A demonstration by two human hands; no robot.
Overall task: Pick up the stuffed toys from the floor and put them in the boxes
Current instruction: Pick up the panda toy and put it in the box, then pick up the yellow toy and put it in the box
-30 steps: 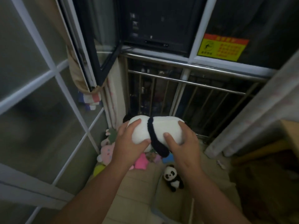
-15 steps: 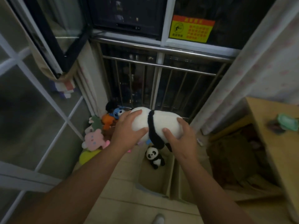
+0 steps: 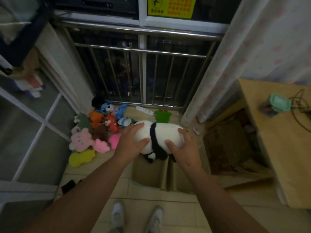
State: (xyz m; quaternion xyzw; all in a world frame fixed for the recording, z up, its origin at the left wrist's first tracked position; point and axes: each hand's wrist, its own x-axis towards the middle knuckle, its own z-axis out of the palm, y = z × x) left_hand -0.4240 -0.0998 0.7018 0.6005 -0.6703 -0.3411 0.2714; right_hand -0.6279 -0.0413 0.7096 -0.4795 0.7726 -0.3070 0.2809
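Fingers (image 3: 138, 126) of the left hand (image 3: 129, 143) and right hand (image 3: 184, 150) curl round opposite ends of the panda (image 3: 161, 133), thumbs on its near side. Gripping with both hands suits so wide and soft a body. The panda hangs at centre frame, just above the two open boxes (image 3: 151, 175), probably so it can drop straight in; which box is unclear. More toys (image 3: 101, 132) lie heaped on the floor (image 3: 144, 197) at centre left, below the railing (image 3: 143, 51).
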